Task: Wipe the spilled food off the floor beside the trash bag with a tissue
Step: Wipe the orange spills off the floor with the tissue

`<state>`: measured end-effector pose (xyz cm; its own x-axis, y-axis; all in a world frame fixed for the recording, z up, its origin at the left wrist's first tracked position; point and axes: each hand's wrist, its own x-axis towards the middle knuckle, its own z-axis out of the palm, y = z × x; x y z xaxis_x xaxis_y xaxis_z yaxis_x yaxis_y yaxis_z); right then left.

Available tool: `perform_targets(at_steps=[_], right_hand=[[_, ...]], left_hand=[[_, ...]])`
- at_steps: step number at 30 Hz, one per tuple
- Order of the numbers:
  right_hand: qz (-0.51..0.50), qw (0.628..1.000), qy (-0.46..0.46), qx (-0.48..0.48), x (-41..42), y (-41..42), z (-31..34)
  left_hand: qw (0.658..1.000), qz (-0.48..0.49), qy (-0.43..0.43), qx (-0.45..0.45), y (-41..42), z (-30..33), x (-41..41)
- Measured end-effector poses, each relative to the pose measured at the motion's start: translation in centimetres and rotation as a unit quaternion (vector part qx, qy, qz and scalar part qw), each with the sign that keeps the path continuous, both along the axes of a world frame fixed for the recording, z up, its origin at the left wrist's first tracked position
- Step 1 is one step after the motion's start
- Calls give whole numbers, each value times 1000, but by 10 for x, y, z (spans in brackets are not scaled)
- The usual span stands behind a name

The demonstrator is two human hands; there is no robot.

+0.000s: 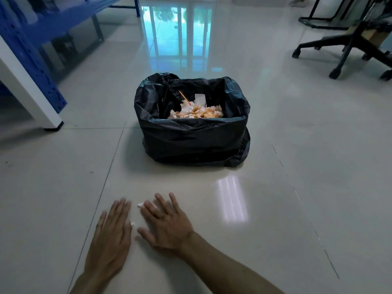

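A black trash bag (192,134) stands open on the pale tiled floor, holding crumpled white tissues and orange food scraps (196,112). In front of it, near the bottom of the view, my left hand (111,234) lies flat on the floor with fingers spread. My right hand (166,221) is beside it, palm down, fingers apart. A small white tissue scrap (140,205) shows at my right fingertips, and another white bit (132,223) sits between the two hands. Whether more tissue lies under my right palm is hidden. No spilled food is visible on the floor here.
A blue metal rack (31,49) and a white table leg (31,96) stand at the left. A black wheeled chair base (347,49) is at the upper right. Glossy floor tiles (297,166) surround the bag.
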<state>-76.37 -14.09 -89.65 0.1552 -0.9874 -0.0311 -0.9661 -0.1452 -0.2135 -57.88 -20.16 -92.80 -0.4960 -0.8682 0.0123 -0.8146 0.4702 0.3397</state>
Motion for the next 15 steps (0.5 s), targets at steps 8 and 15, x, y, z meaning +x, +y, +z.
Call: perform_targets(at_steps=[8,15], right_hand=[[-319,944,59,55,-181,40,0],[-388,918,36,72,-170,115,1]], left_hand=[[1000,4,1,-10,2,2,1],[1000,10,1,3,6,1,-2]])
